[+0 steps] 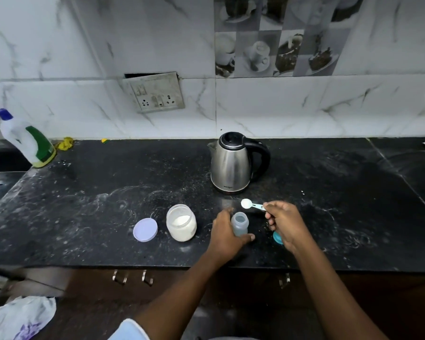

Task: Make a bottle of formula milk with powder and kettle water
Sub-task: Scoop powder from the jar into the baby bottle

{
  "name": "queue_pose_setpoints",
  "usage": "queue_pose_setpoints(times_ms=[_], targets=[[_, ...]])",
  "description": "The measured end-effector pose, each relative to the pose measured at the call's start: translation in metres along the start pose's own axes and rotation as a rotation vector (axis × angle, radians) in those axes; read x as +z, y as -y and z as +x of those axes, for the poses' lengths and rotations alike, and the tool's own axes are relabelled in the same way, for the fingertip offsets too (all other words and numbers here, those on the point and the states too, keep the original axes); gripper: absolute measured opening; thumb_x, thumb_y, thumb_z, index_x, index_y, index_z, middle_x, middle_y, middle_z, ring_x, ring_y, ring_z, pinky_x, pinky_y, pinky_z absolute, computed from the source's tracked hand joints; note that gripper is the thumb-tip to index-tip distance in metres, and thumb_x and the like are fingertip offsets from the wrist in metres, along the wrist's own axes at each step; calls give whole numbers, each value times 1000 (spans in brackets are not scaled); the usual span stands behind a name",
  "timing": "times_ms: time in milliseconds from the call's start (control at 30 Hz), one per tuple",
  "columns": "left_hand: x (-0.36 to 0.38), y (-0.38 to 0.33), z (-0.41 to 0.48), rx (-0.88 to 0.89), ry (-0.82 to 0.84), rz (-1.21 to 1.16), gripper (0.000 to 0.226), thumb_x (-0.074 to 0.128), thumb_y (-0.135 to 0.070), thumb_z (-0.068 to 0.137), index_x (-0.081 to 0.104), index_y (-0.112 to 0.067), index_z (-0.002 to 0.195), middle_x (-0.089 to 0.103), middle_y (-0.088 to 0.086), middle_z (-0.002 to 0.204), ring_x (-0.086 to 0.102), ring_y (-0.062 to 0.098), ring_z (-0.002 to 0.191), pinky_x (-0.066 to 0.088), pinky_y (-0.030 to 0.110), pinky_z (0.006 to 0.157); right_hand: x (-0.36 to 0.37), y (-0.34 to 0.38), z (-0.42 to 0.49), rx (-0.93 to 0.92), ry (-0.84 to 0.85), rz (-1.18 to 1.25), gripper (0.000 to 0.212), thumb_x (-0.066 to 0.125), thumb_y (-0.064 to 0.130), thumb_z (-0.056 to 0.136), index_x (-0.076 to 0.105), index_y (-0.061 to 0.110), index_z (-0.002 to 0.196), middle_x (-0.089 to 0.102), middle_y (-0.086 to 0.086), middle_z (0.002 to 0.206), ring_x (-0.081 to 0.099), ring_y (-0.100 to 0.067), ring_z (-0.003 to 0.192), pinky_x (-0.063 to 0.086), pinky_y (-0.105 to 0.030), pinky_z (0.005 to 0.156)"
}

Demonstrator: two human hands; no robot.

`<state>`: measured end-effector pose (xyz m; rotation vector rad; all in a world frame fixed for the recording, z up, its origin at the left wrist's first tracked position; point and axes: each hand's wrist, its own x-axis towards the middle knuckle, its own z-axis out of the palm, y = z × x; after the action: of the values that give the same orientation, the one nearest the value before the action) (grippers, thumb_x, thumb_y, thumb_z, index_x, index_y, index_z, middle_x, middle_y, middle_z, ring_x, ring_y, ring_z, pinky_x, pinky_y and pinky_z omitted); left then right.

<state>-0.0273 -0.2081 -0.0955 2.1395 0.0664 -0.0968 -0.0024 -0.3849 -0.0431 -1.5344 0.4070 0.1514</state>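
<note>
A pale blue sleeve [130, 330] is showing at the very bottom, and from there two bare forearms are reaching out over the dark speckled counter [96, 192]. The left hand [227, 235] is wrapping its grip round the small open baby bottle [239, 223], which is standing upright near the counter's front edge. The right hand [284, 223] is pinching the handle of a measuring scoop [249, 204] in a narrow grip, holding the bowl, white with powder, just beyond the bottle's mouth. A teal cap [277, 238] is peeking out from under the right hand. Left of the bottle, the open powder jar [181, 223] is sitting with its lilac lid [145, 229] lying flat beside it. The steel kettle [233, 163] is standing further back, lid shut, handle pointing right.
</note>
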Motion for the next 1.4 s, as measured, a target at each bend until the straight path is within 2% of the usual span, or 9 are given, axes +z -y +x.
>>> queue_pose_setpoints(times_ms=[67,167,267,467,700,867,1033,1400], targets=[[7,4,7,-43,17,-47,89,94,-50,53,51,-26,128,64,-7,121,62,13,112,52,36,97,-4,-3,-2,-5,-3,10,19,62,12,101,65,11,83,54,0,63,42,-9,50,33,-24,47],[11,4,8,-51,18,-88,57,94,-24,67,58,-24,111,71,-8,105,67,8,95,49,26,84,-7,-4,-5,-15,3,14,16,61,12,102,66,9,87,54,0,63,43,-8,52,34,-24,49],[9,-1,8,-17,-14,-140,47,93,-20,68,63,-27,104,74,-10,99,68,5,91,52,25,82,-6,-1,-7,-47,21,26,16,62,12,102,67,8,87,55,0,64,44,-7,52,35,-23,49],[-3,-11,16,47,-100,-218,54,92,-24,66,64,-28,111,73,-8,108,68,7,99,55,31,90,-1,6,-8,-112,60,38,14,64,12,100,71,9,89,59,1,65,48,-7,55,38,-23,51],[-11,-9,20,51,-94,-248,58,91,-24,65,67,-28,117,72,-7,115,68,9,106,56,37,99,2,10,-5,-140,76,69,15,67,13,98,74,14,85,61,1,68,50,-8,58,41,-22,53],[-13,-6,20,59,-90,-279,55,92,-22,67,68,-29,116,73,-5,115,69,10,105,56,35,97,3,9,-4,-156,71,61,14,66,10,98,75,11,87,62,-1,69,52,-9,60,42,-22,54],[-13,-7,21,41,-75,-290,57,93,-18,70,68,-23,121,73,-4,116,69,8,104,55,25,93,2,9,-4,-183,53,43,14,65,7,97,76,10,88,65,0,70,55,-9,63,46,-24,57],[-13,-9,23,27,-56,-296,58,94,-19,71,67,-23,123,73,-5,114,69,8,103,56,24,91,3,11,-4,-229,62,39,11,69,4,96,78,9,92,71,0,78,60,-11,72,52,-23,62]])
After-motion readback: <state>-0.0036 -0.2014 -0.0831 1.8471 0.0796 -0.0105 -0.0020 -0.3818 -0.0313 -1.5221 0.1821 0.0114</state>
